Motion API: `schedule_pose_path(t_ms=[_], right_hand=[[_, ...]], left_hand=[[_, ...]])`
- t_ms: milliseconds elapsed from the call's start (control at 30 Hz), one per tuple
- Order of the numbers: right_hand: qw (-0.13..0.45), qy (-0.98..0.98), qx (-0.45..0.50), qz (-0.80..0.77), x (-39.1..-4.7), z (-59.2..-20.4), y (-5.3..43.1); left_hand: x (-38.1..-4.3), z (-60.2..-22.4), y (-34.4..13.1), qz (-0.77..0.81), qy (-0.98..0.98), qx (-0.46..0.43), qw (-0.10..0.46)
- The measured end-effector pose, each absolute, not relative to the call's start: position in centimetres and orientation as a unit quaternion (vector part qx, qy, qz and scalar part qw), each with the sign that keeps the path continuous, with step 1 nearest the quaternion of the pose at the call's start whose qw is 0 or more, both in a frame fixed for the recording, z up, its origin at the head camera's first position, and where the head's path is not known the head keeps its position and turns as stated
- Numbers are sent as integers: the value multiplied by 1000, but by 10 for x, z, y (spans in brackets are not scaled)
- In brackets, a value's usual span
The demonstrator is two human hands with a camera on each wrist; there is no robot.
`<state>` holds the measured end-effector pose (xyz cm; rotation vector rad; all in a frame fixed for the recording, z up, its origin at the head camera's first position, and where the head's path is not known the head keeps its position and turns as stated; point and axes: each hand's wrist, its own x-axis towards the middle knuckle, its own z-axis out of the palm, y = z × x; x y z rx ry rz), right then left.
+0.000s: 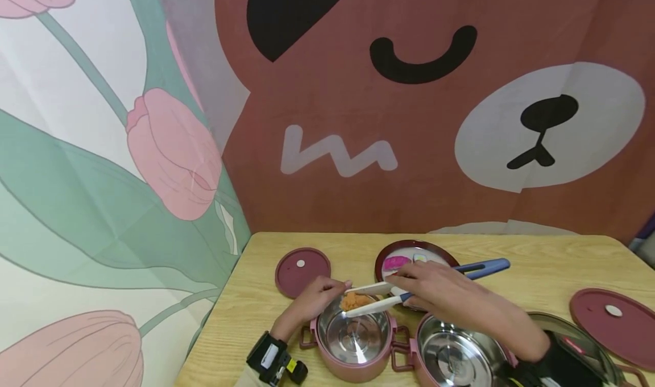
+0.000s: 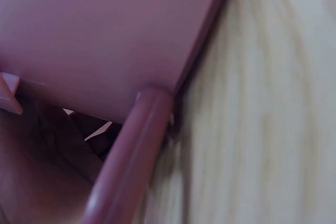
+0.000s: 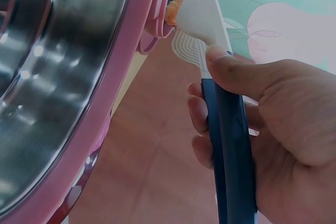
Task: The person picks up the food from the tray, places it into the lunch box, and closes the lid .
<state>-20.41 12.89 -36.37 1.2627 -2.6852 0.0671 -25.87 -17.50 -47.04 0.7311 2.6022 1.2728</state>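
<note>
My right hand (image 1: 435,284) grips a pair of tongs (image 3: 228,145) with blue handles and white tips, thumb on one arm and fingers on the other. Between the white tips sits a lumpy orange food piece (image 1: 354,302), like fried chicken, over the far side of the left pink pot (image 1: 353,371). That pot has a shiny steel inside. My left hand (image 1: 319,296) is at the pot's back-left rim; in the left wrist view it lies against the pink wall beside a handle (image 2: 131,156), its fingers mostly hidden.
A second pink pot (image 1: 455,353) stands to the right under my right forearm. Behind, a dark-rimmed plate (image 1: 380,262) bears pink and white items. A round maroon lid (image 1: 302,273) lies at the left, another lid (image 1: 609,324) at the right, partly over a glass lid (image 1: 558,324).
</note>
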Motion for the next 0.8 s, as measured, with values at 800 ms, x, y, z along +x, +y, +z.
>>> schedule_pose_path(t_ms=[800], right_hand=[[57, -912, 401, -62, -196, -356, 81]], left_hand=[[-259, -470, -177, 428, 868, 238, 84]])
